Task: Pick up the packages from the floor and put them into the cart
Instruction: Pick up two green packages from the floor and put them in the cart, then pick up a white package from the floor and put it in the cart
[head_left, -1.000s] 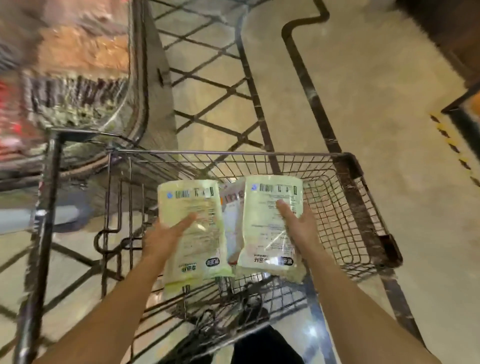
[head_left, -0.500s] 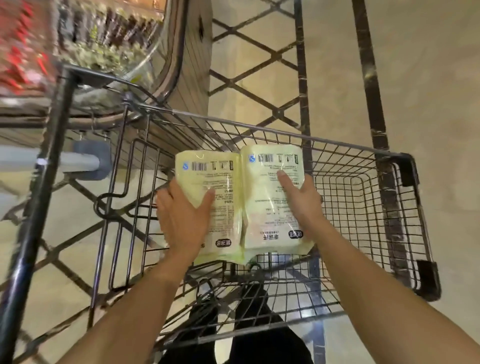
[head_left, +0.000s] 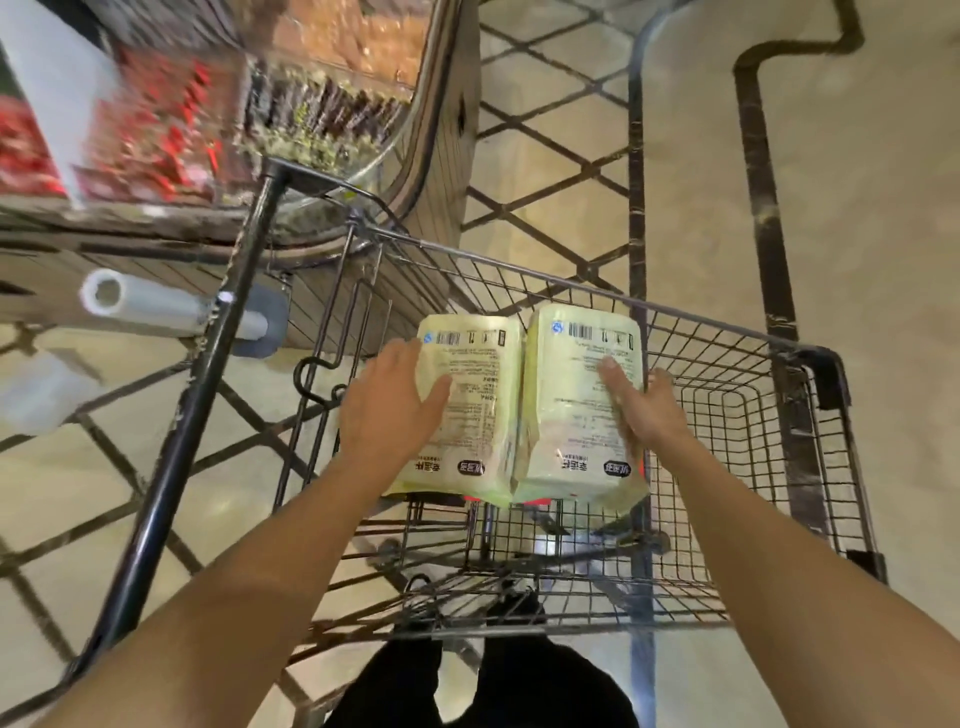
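Two pale yellow-green packages lie side by side inside the wire cart (head_left: 810, 415), label side up. My left hand (head_left: 387, 410) rests on the left package (head_left: 478, 405), palm down with fingers over its left edge. My right hand (head_left: 641, 410) presses on the right package (head_left: 571, 405) along its right side. A bit of red shows under the packages' near edge. Whether the packages rest on the cart's bottom or are held just above it is unclear.
A store display stand (head_left: 218, 130) with red and dark packaged goods is at the upper left, close to the cart's far left corner. A black pole (head_left: 208, 374) and a white plastic roll (head_left: 156, 306) stand to the left. Patterned tile floor (head_left: 857, 208) spreads around.
Both hands have lowered the two packages deeper into the cart, side by side. The view has shifted, so the display stand fills more of the upper left.
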